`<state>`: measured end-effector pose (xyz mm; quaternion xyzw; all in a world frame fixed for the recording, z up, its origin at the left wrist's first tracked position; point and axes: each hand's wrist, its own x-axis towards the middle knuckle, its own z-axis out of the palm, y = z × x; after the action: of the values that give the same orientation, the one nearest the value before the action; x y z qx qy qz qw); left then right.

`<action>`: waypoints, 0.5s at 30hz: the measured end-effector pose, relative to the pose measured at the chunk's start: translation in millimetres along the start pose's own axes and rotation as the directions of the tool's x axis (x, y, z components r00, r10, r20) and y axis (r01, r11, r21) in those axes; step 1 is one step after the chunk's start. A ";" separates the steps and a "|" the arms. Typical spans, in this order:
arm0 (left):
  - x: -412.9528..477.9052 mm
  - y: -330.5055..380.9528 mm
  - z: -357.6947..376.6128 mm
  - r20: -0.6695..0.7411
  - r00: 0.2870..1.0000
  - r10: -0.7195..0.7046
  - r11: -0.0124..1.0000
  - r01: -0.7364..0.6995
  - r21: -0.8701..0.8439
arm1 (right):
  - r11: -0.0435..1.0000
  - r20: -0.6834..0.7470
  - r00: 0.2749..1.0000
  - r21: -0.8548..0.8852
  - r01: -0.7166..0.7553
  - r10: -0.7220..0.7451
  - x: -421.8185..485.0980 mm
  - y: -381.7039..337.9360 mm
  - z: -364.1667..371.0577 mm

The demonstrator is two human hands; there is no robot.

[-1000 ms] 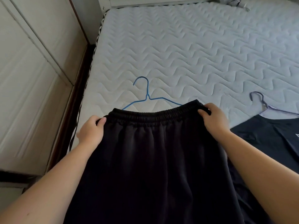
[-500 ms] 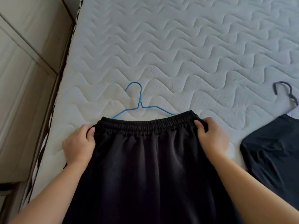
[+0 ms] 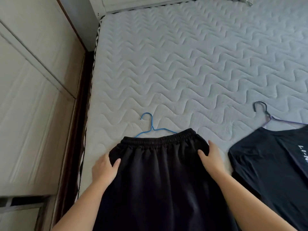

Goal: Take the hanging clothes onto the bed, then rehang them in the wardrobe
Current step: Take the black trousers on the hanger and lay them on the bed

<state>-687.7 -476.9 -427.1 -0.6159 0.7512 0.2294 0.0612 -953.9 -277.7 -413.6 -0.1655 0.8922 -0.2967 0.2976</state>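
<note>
Head view showed a quilted white mattress (image 3: 191, 67) beside pale wardrobe doors (image 3: 33, 97). Black shorts (image 3: 158, 177) lay flat over a blue hanger (image 3: 150, 126), mostly hidden. Left hand (image 3: 104, 170) and right hand (image 3: 212, 160) rested spread, apparently pressing, gripping nothing. A dark T-shirt (image 3: 270, 164) was cut off.

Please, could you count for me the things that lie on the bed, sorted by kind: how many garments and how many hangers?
Garments: 2, the black elastic-waist trousers and the dark navy T-shirt with white lettering.
Hangers: 2, the blue wire hanger and the purple wire hanger with a dark hook.
Total: 4 things on the white quilted mattress.
</note>
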 end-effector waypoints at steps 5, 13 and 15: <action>-118.7 -12.5 -6.1 -0.039 0.998 -0.046 0.958 0.033 -0.286 | 0.998 0.051 0.999 -0.058 -0.007 0.010 -101.0 35.8 -17.0; -335.1 -94.7 26.2 0.204 0.948 -0.245 0.672 0.318 -0.669 | 0.845 -0.031 0.925 0.421 -0.331 0.378 -309.6 107.9 -43.4; -377.4 -114.9 34.5 0.256 0.921 -0.293 0.633 0.387 -0.670 | 0.838 -0.005 0.912 0.398 -0.374 0.410 -353.5 133.6 -44.4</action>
<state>-496.5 -139.5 -347.3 -0.7064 0.4690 0.5220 -0.0924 -726.2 11.0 -315.7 0.0964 0.8427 -0.4076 0.3383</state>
